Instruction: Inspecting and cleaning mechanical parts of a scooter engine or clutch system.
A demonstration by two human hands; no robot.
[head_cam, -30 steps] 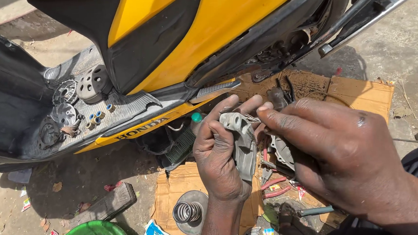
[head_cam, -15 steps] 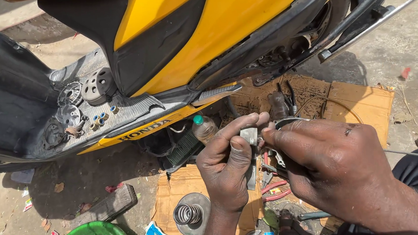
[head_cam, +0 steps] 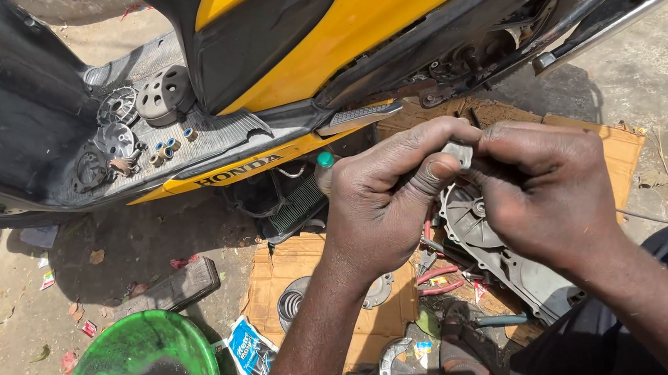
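Left hand (head_cam: pixel 385 207) curled, thumb and forefinger pinching a small grey metal part (head_cam: pixel 458 154) at frame centre, right hand (head_cam: pixel 547 190) knuckles-up at 3 o'clock, fingertips pinching the same part, one yellow scooter (head_cam: pixel 325 49) at 12 o'clock, one green basin (head_cam: pixel 140 365) at 7 o'clock, two red-handled pliers (head_cam: pixel 440 280) below.

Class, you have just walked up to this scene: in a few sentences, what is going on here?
A person crouches beside a yellow scooter and holds a small grey part between both hands, the left hand and right hand pinching it above a sheet of cardboard. A grey engine cover, red-handled pliers and a coil spring lie on the cardboard below. Round metal parts rest on the scooter's footboard, and a green basin stands nearby.
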